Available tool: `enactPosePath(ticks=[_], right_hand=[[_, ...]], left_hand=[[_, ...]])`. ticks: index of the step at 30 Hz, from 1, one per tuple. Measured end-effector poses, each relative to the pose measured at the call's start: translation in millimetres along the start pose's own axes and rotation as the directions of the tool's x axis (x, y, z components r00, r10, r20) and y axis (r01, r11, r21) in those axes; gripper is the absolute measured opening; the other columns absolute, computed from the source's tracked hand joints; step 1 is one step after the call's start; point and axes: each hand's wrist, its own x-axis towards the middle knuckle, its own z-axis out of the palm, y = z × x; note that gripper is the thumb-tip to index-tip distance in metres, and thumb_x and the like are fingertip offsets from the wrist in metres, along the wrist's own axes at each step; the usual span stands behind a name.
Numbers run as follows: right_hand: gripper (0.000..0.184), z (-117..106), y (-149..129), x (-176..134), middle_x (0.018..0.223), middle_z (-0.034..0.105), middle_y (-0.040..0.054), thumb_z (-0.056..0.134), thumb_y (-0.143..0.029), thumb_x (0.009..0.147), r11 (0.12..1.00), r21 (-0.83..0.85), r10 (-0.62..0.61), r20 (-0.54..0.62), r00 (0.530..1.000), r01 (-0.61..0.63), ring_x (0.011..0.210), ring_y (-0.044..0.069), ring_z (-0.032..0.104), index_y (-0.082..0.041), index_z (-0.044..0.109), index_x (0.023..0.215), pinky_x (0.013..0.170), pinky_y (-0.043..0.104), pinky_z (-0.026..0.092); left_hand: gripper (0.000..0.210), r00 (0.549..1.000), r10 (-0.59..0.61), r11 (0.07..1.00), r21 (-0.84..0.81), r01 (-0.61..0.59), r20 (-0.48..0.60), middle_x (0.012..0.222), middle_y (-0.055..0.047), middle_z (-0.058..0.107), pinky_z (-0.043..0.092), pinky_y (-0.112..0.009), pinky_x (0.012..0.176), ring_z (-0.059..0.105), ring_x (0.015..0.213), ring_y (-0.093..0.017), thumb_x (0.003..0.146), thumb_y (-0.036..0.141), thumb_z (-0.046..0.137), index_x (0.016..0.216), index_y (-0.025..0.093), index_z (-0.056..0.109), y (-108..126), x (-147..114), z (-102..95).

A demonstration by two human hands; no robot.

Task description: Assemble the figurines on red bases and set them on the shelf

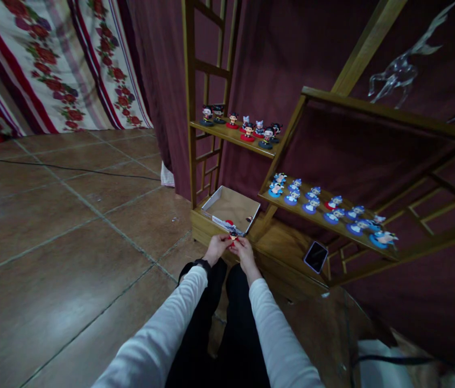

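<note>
Both arms are stretched forward and downward from the bottom edge of the view, converging toward one another so that the hands meet in the middle. Each forearm is covered by a long, pale grey sleeve reaching to the wrist. A dark band is worn around the left wrist. The left hand [216, 247] is seen with its back turned upward and its fingers curled inward toward the other hand. The right hand [244, 250] is likewise bent at the knuckles, fingertips directed leftward. The fingertips of both hands are brought together in a pinching pose. Dark-trousered legs are seen beneath the forearms.
</note>
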Motion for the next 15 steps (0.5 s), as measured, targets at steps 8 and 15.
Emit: enactPosePath(ticks=[8, 15], right_hand=[[0.028, -0.6, 3.2, 1.9, 0.077, 0.068, -0.0013, 0.071, -0.037, 0.064, 1.0, -0.022, -0.02, -0.007, 1.0, 0.02, 0.06, 0.012, 0.065, -0.02, 0.059, 0.083, 0.06, 0.026, 0.054], [0.028, -1.8, -0.4, -0.5, 0.081, 0.068, -0.0008, 0.068, -0.038, 0.068, 0.999, -0.008, -0.054, 0.037, 0.998, 0.054, 0.062, 0.012, 0.065, -0.022, 0.058, 0.089, 0.066, 0.03, 0.055]], left_hand=[[0.024, 1.0, -0.024, 0.999, -0.036, 0.024, -0.008, 0.062, -0.004, 0.067, 0.043, -0.023, 0.055, 0.057, 0.053, -0.012, 0.059, 0.024, 0.075, 0.077, 0.01, 0.07, 1.4, -1.7, 0.2], [0.025, 1.0, -0.009, 0.993, -0.117, 0.011, 0.013, 0.062, -0.002, 0.065, 0.042, -0.022, 0.056, 0.054, 0.053, -0.01, 0.058, 0.024, 0.077, 0.076, 0.01, 0.067, 5.2, -4.3, -2.9]])
